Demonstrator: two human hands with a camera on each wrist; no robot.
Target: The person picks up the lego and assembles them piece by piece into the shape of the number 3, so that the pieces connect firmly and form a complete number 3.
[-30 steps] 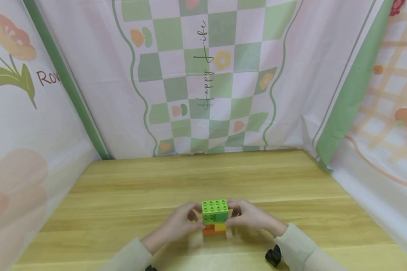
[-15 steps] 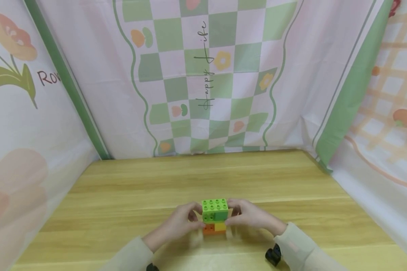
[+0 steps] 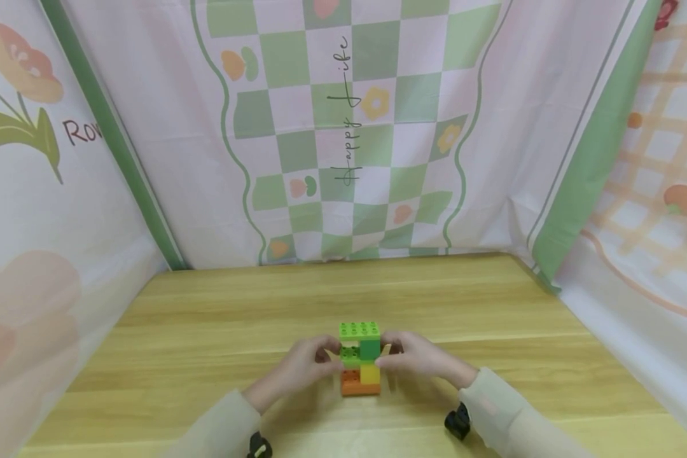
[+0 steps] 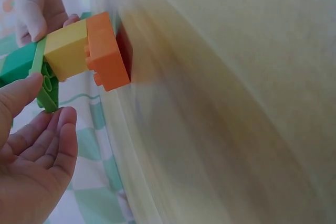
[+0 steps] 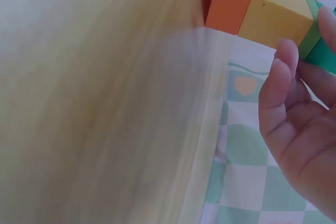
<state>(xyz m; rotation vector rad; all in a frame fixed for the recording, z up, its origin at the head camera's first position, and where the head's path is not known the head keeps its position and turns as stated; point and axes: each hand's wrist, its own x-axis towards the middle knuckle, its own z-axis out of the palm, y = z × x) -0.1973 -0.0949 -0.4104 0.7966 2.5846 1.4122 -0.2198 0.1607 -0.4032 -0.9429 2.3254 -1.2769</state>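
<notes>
A stack of toy building bricks (image 3: 369, 350) stands at the near middle of the table in the head view. At its foot is an orange brick (image 4: 107, 51), and a yellow brick (image 5: 275, 13) sits on its right half. Above come a light green brick (image 3: 350, 353), a dark green brick on the right, and a light green studded brick (image 3: 359, 329) on top. With thumb and fingertips my left hand (image 3: 300, 369) pinches the left end of the middle light green brick. My right hand (image 3: 426, 360) grips the right side at about the same height.
The wooden table (image 3: 235, 318) reaches back to a checked cloth (image 3: 378, 159) hanging behind it. Printed cloths also hang along the left and right edges. Small black devices (image 3: 457, 421) are strapped at both wrists.
The stack has tilted, so its top sits farther up in the head view and more of its front shows. Both hands have shifted slightly up with it, still gripping the sides.
</notes>
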